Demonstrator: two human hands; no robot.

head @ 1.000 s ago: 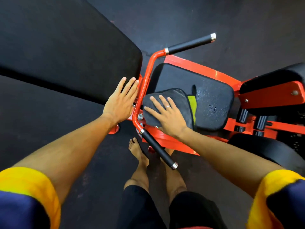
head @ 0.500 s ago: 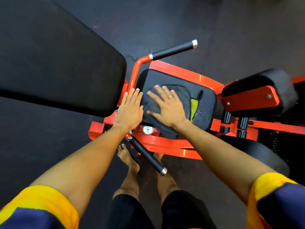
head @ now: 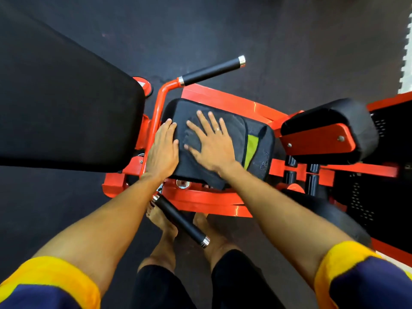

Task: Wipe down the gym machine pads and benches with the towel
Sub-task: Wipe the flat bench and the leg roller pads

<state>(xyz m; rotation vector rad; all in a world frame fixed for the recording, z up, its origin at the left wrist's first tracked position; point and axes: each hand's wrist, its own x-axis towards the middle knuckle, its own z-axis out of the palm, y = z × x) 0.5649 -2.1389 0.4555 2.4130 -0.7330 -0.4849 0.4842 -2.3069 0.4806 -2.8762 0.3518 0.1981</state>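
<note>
Towel [head: 236, 132], one only, dark grey with a yellow-green patch at its right side, lies spread on the seat pad [head: 266, 139] at the middle of the frame and covers most of it. The right grip [head: 211, 143], a bare hand, lies flat on the towel's left half: fingers straight and spread, palm down, pressing the cloth and clasping nothing. One ring [head: 218, 129] shows on a finger of it. The left grip [head: 162, 150], also a bare hand, rests palm down on the left edge of the seat pad, fingers straight and together, holding nothing, its thumb just beside the towel's edge.

Four black pads show: the seat pad, a large back pad [head: 66, 108] in the upper left, a roll pad [head: 330, 117] at the right, and a blurred one [head: 323, 210] in the lower right. An orange frame [head: 214, 201] carries them. Two black handles with metal caps stick out of it, one [head: 211, 70] above the seat and one [head: 182, 221] below. Two bare feet [head: 160, 219] stand on the dark floor [head: 289, 41] beside the lower handle. Two yellow-cuffed sleeves [head: 44, 277] fill the bottom corners.
</note>
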